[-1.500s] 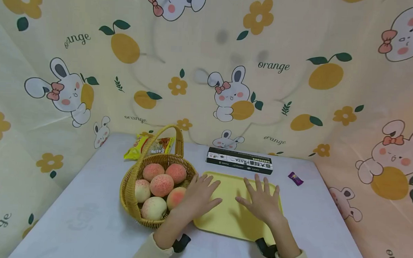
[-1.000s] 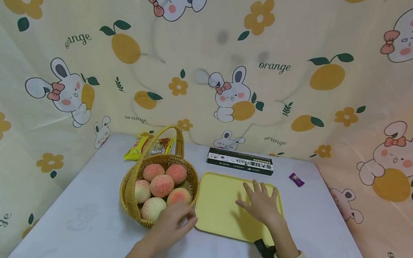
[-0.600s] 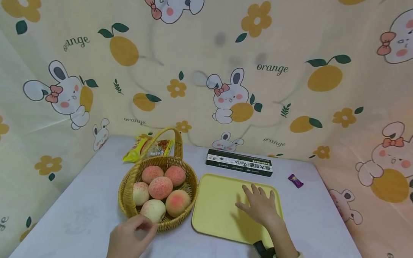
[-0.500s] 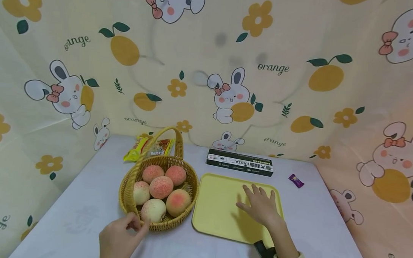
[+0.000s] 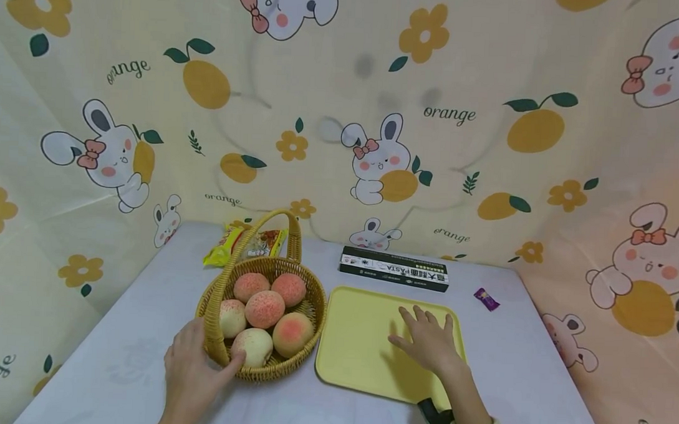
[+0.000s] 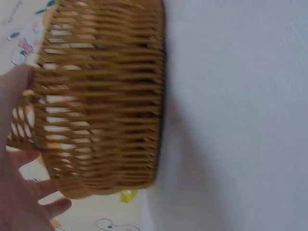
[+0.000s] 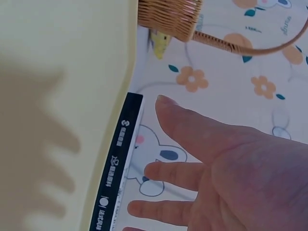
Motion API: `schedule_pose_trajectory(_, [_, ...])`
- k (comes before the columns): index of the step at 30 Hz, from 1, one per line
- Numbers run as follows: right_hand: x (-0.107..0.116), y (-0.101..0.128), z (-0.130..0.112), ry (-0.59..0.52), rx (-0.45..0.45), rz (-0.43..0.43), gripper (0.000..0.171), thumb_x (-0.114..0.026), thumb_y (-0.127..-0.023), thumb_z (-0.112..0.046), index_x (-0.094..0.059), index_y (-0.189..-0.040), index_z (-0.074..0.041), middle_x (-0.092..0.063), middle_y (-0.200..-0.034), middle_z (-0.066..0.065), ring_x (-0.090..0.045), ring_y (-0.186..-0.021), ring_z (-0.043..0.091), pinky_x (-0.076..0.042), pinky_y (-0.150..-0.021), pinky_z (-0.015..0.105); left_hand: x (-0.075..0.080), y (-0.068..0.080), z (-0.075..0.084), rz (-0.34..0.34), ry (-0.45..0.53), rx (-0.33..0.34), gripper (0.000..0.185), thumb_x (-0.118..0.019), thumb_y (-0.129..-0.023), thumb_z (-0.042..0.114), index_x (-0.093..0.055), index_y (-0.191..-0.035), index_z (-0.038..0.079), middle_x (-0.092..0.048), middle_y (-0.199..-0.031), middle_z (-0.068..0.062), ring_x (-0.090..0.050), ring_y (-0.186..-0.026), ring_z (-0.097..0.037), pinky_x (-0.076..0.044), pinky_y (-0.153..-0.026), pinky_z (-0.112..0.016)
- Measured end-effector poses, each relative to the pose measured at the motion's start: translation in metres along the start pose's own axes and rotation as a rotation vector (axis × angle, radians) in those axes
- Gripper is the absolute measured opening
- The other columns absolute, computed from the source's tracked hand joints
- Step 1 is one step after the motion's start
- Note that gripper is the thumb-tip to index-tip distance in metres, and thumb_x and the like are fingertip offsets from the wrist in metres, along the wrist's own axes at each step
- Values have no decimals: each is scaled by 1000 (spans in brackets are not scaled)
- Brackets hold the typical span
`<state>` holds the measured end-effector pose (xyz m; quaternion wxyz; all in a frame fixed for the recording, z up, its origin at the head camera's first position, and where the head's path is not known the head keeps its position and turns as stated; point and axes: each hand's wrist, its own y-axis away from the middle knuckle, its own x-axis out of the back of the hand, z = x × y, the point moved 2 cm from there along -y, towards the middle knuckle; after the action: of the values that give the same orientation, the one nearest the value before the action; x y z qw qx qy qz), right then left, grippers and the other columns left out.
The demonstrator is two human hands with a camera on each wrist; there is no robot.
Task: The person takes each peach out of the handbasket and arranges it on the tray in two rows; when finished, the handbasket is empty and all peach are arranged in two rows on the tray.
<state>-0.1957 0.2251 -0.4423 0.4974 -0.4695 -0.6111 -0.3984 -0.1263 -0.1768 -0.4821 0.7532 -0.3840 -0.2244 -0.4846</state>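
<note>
Two hands are at work low in the head view. Our left hand (image 5: pixel 190 372) rests against the near left side of the basket (image 5: pixel 217 345), fingers loosely spread around the woven wall and the thumb lying along the near rim; in the left wrist view the same hand (image 6: pixel 17 192) shows at the left edge with its fingers splayed against the basket's weave (image 6: pixel 101 106), wide rather than clenched. We cannot tell whether it truly grips the wall or only touches it. The basket stands left of centre on the pale table (image 5: pixel 127 354), its handle upright, and holds five peaches (image 5: pixel 265 308).

Our right hand (image 5: pixel 431 342) lies flat, fingers straight and spread, on the yellow tray (image 5: pixel 357 337), which sits just beside the basket toward the right. From the right wrist view the hand (image 7: pixel 226 173) is wide and holds nothing, hovering close over the tray (image 7: pixel 62 96).

Behind the tray, further up the frame, lies a dark box (image 5: pixel 393 273). A yellow snack packet (image 5: pixel 226 245) lies behind the basket, and a small purple wrapper (image 5: pixel 486 299) sits to the right of the tray.
</note>
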Motion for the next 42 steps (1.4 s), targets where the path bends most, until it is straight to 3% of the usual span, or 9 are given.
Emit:
schedule_pose_trajectory(7, [-2,-2,2,-35,5,-24,69,-65,-94,-48,-50,-145,-5,-46,-144,29,-47,-127,51,-16,-101,81,-8,2,-14,-95,-28,-1,97,-75,-82,55,-36,-150,-2,-30,-154,-23,-20,-140,-52,-18,-93,-84])
schedule_pose_trajectory(12, [-3,-7,6,-154,49,-37,69,-67,-93,-46,-50,-145,-4,-50,-142,27,-48,-127,49,-20,-102,80,-13,1,-19,-104,-13,-8,100,-74,-82,56,-30,-155,4,-26,-157,-20,-22,-141,-50,-22,-93,-81])
schedule_pose_trajectory(20, [-9,-22,16,-417,132,-33,63,-68,-96,-35,-49,-144,0,-51,-143,24,-47,-129,48,-37,-104,63,-16,1,-23,-125,124,29,105,-76,-84,49,-11,-158,11,-29,-153,-25,-32,-135,-46,-27,-95,-67])
schedule_pose_trajectory(23, [-10,-29,18,-516,171,-27,60,-68,-96,-30,-50,-142,3,-51,-143,23,-47,-129,49,-39,-104,62,-17,2,-24,-125,152,19,106,-76,-85,47,-9,-159,12,-31,-152,-26,-33,-135,-46,-27,-96,-66])
schedule_pose_trajectory(28, [-13,-39,18,-599,197,-53,60,-71,-94,-27,-50,-142,3,-52,-143,20,-48,-128,48,-38,-104,63,-19,1,-27,-120,168,-7,100,-76,-85,44,-16,-156,8,-23,-157,-22,-29,-138,-45,-26,-98,-69])
schedule_pose_trajectory(35, [-13,-48,14,-661,237,-75,59,-71,-94,-22,-49,-143,2,-52,-143,19,-49,-128,46,-36,-102,68,-22,1,-29,-103,202,-47,80,-79,-84,39,-37,-142,2,-18,-160,-18,-29,-139,-44,-27,-98,-72])
schedule_pose_trajectory(42, [-9,-62,4,-759,327,-83,58,-73,-92,-17,-50,-142,1,-54,-141,19,-52,-125,47,-40,-100,66,-23,1,-30,-90,196,-61,74,-80,-83,37,-42,-137,2,-18,-161,-16,-30,-139,-43,-32,-95,-68])
